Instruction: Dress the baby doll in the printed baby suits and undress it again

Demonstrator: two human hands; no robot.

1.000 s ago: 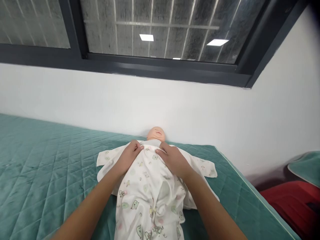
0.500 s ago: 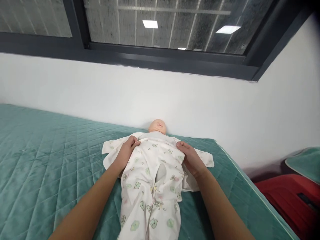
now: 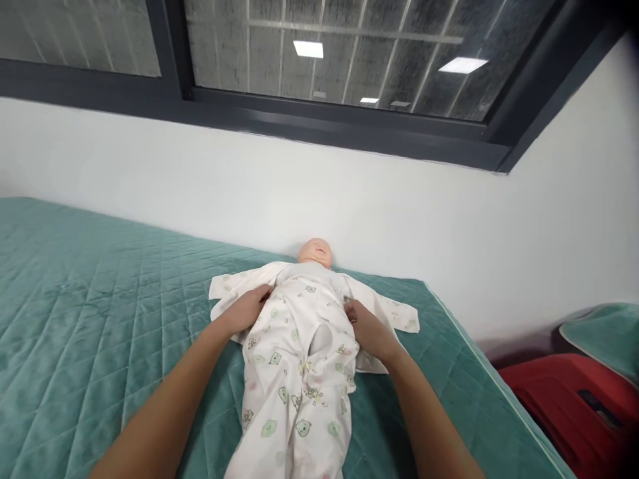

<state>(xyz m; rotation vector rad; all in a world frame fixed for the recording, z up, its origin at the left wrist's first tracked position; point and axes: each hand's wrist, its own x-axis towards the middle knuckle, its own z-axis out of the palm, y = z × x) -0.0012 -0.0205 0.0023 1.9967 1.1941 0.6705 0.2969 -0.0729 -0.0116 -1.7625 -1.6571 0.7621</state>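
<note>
A baby doll (image 3: 315,253) lies face up with its head near the wall. White baby pants (image 3: 299,372) with green animal prints cover its legs and reach up over its belly, with a grey opening at the crotch. Beneath, a white baby shirt (image 3: 382,309) lies spread open, its sleeves stretched to both sides. My left hand (image 3: 248,310) is closed at the left side of the pants' waist, its fingertips partly tucked by the cloth. At the right side of the waist, my right hand (image 3: 368,327) has its fingers curled around the pants' edge.
A green quilted cover (image 3: 124,299) lies under the doll, its piped edge running down the right. White wall (image 3: 224,179) rises behind, below a dark window frame (image 3: 324,123). Beyond the right edge are a red object (image 3: 564,399) and another green cloth (image 3: 606,336).
Both hands have moved slightly down along the sides of the waist, and their fingers have curled in more. The right hand has shifted inward. The pants' waist looks narrower, and the view has shifted slightly.
</note>
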